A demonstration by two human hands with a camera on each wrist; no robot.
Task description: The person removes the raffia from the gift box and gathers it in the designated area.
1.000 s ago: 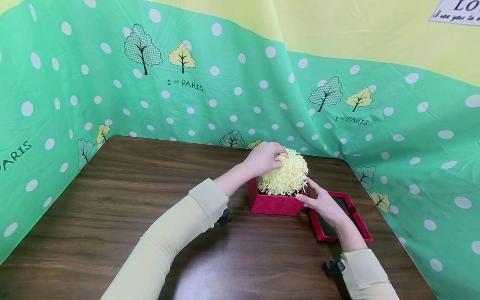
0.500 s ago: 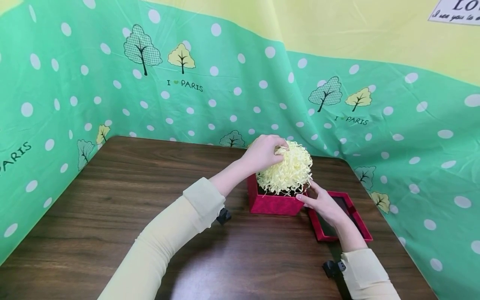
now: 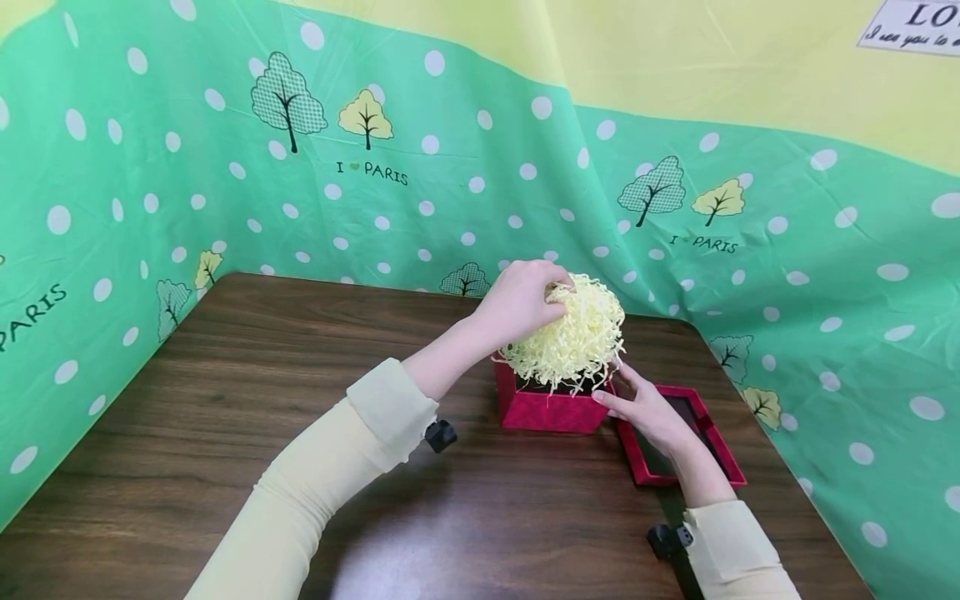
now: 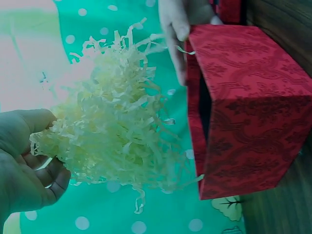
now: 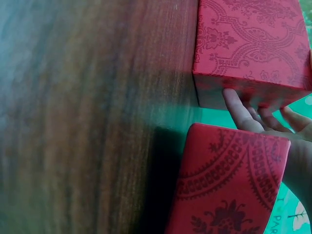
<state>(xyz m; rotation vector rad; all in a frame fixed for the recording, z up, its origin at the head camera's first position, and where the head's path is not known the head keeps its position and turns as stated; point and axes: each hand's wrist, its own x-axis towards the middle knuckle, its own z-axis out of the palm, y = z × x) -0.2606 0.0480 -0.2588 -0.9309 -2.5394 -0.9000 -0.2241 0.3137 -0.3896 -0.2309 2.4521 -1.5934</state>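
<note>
A fluffy clump of pale yellow shredded paper (image 3: 581, 333) hangs just above the open red box (image 3: 555, 414), with a few loose strands touching the rim. My left hand (image 3: 521, 302) pinches the clump at its upper left between thumb and fingers. In the left wrist view, the shredded paper (image 4: 117, 122) is mostly outside the patterned box (image 4: 258, 131), whose dark inside shows at the opening. At the box's right side is my right hand (image 3: 651, 412); its fairly straight fingers (image 5: 236, 108) press against the wall. Its thumb lies by the front corner.
Right of the box lies the red lid (image 3: 641, 460), inside up, partly under the right forearm. Everything stands on a dark wooden table (image 3: 360, 333). A green and yellow printed curtain (image 3: 450, 158) hangs behind and along both sides.
My left hand has risen and drifted slightly left, lifting the shredded paper up out of the box. Right hand, box and lid have stayed in place.
</note>
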